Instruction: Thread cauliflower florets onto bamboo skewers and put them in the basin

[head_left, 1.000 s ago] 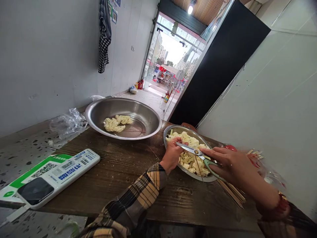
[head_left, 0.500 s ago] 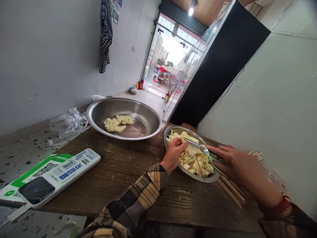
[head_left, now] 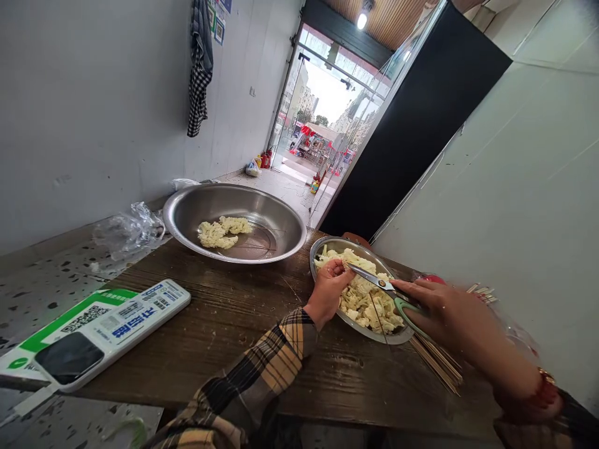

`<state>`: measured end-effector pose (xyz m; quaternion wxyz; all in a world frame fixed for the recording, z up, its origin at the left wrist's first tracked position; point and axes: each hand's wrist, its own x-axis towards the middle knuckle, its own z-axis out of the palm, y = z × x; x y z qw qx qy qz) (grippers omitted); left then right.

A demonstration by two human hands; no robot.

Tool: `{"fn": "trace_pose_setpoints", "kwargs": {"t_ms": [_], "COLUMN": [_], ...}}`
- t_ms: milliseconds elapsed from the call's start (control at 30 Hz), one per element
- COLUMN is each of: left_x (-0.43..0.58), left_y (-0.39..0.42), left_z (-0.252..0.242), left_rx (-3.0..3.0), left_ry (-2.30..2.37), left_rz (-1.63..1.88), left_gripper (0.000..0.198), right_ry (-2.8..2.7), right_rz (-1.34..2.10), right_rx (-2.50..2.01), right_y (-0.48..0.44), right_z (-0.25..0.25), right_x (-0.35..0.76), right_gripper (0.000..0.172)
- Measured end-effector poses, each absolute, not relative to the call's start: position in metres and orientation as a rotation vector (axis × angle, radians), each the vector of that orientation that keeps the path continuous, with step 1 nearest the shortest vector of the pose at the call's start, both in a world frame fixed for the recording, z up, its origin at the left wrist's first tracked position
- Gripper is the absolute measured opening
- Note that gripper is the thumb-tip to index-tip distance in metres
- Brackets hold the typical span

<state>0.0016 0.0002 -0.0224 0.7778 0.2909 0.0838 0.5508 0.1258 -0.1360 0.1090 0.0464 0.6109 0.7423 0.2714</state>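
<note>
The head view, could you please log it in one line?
right hand: holding scissors | left hand: at scissors' tips, grasp unclear | small bowl: cauliflower pieces | large basin: more cauliflower

Left arm: we see the left forearm, in a plaid sleeve (head_left: 266, 358), run up and rightward from the lower edge. The left wrist (head_left: 313, 315) is bare beyond the cuff and nearly straight. The left hand (head_left: 327, 288) has its fingers curled inward, thumb (head_left: 345, 278) and fingertips drawn close as in a pinch; whatever lies between is too small for us to make out. Right arm: we find the right forearm (head_left: 508, 368) slanting in from the lower right, bare past its sleeve. The right hand (head_left: 437, 305) is back upward, closed in a grip, fingers pointing leftward. Both hands are near each other, apart.
</note>
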Motion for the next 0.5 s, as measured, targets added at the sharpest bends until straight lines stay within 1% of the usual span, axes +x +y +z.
{"fn": "trace_pose_setpoints", "kwargs": {"t_ms": [233, 500], "left_x": [-0.0003, -0.0004], "left_y": [-0.0022, -0.0021], "left_z": [-0.0199, -0.0199], "left_rx": [0.63, 0.623], "left_ry": [0.163, 0.178], "left_rz": [1.178, 1.179], "left_gripper": [0.029, 0.028], "right_ry": [2.159, 2.161], "right_rz": [0.915, 0.889], "right_rx": [1.852, 1.844], "right_y": [-0.1324, -0.1317], "right_z": [0.1116, 0.1127], "right_x": [0.1257, 0.1198], "right_gripper": [0.039, 0.039]}}
